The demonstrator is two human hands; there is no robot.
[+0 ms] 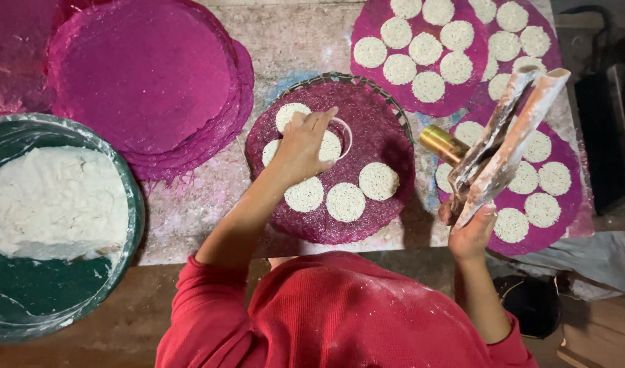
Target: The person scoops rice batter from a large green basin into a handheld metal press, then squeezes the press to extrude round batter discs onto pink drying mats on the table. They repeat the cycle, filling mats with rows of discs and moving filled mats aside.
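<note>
- Near left, a green basin (125,204) holds a mound of white dough (53,204).
- The right hand (470,232) grips two flour-caked flat sticks (506,140), raised over a magenta mat.
- The left hand (302,143), fingers curled, presses a white ring mould (345,136) onto the middle round magenta mat (380,129), among white discs (345,202).
- Far left lies a stack of bare magenta mats (142,75).
- Far right, more mats carry discs.

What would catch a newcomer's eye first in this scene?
The magenta round mats dotted with white sesame-speckled discs across the table's middle and right. At centre the left hand presses a ring mould on one mat, the right hand lifts batter-caked paddles, and a green basin of white dough sits left.
</note>
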